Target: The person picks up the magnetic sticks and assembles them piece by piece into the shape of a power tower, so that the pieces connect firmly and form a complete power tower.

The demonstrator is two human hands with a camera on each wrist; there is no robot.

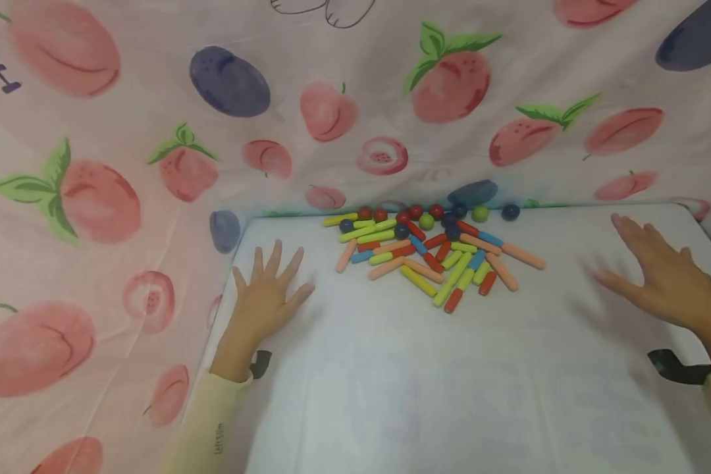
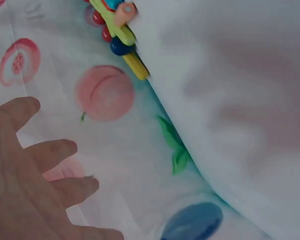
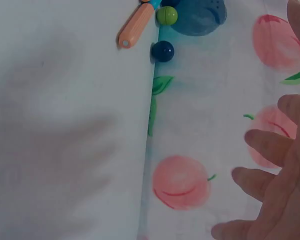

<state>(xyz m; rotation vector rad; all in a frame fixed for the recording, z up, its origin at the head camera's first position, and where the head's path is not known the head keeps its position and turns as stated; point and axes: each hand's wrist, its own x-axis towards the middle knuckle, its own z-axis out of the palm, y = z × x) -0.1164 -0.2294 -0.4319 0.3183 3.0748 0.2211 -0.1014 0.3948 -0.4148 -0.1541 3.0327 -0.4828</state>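
Note:
Fingers spread, my left hand [image 1: 263, 299] hovers over the left side of the white table, holding nothing. My right hand [image 1: 663, 280] is held above the table's right side, its fingers extended and nothing in it. Between them, at the back of the table, lies a loose pile of coloured rods, among them an orange rod [image 1: 524, 255], a yellow rod [image 1: 418, 280] and a lime rod [image 1: 450, 280]. Balls lie along the back edge, including a red ball [image 1: 436, 211], a green ball [image 1: 480, 212] and a dark blue ball [image 1: 510, 211]. Neither hand touches the pile.
The white table [image 1: 438, 395] meets a fruit-printed cloth [image 1: 355, 66] at the back and left. In the right wrist view, a dark blue ball [image 3: 163, 51] sits where table and cloth meet. Dark straps [image 1: 678, 367] show near both wrists.

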